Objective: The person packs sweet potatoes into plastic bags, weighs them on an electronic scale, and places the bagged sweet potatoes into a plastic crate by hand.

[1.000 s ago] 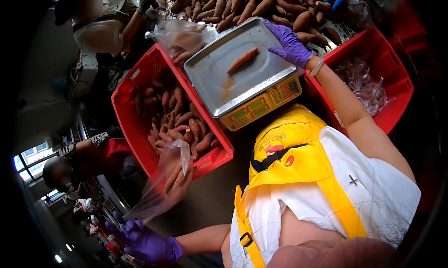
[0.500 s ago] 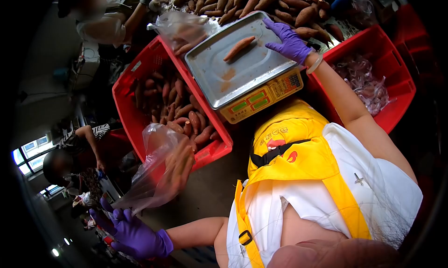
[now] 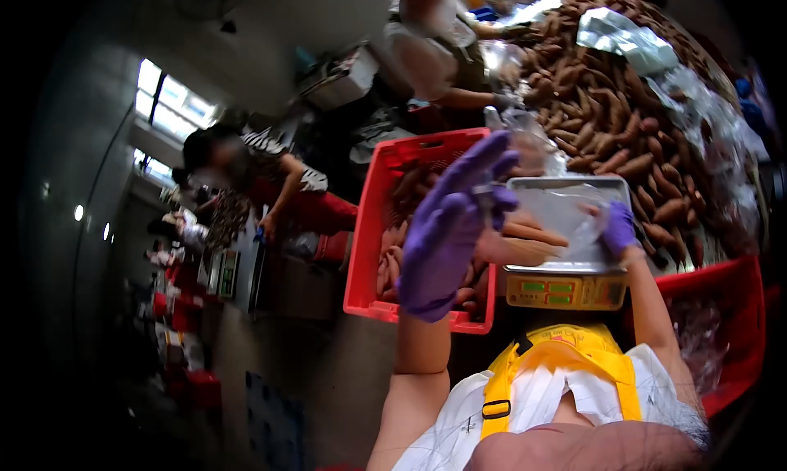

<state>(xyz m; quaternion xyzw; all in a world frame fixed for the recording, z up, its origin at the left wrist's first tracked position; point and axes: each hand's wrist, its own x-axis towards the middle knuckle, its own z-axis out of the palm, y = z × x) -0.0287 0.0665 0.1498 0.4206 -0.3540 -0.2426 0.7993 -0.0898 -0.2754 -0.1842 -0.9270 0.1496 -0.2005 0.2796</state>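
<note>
My left hand [image 3: 447, 237], in a purple glove, is raised in front of the red crate. Its fingers close on the gathered top of a clear plastic bag. Long sweet potatoes [image 3: 533, 241] in this bag reach over the left part of the metal scale tray [image 3: 566, 268]. On the tray's right side, my right hand [image 3: 616, 229], also gloved in purple, has its fingers curled round a small sweet potato [image 3: 590, 210], mostly hidden by the hand. Clear film lies beside it. The yellow scale body [image 3: 566, 291] shows green displays.
The left red crate [image 3: 358, 266] holds sweet potatoes. Another red crate [image 3: 742, 307] at the right holds plastic bags. A large heap of sweet potatoes [image 3: 607, 114] covers the table behind. One person [image 3: 426, 61] stands behind the crate, another [image 3: 270, 168] farther left.
The view has swung left. My left hand has risen with the bag, bringing it from beside the crate to the tray. My right hand has moved from the tray's edge to the small sweet potato.
</note>
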